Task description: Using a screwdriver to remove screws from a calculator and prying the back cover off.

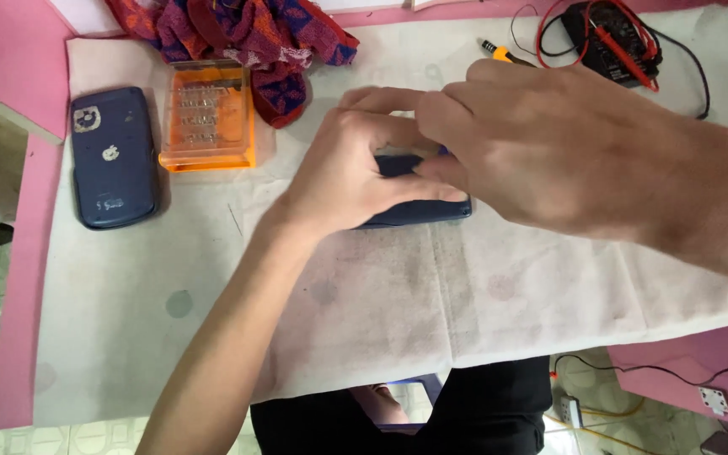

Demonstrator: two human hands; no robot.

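From the head camera, the left hand (pixel 355 173) and right hand (pixel 541 147) both close their fingers on a dark blue rectangular phone body (pixel 419 209) lying mid-table on the white cloth-covered pink table (pixel 381 295). A dark blue rounded back cover (pixel 114 157) and an orange clear plastic bit case (pixel 208 116) lie near the far left corner.

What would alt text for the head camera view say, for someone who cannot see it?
Two bare hands, the left hand and right hand, close together over a dark blue device on a white cloth. To the left lie a dark blue back cover and an orange bit case; a black meter with red leads sits top right.
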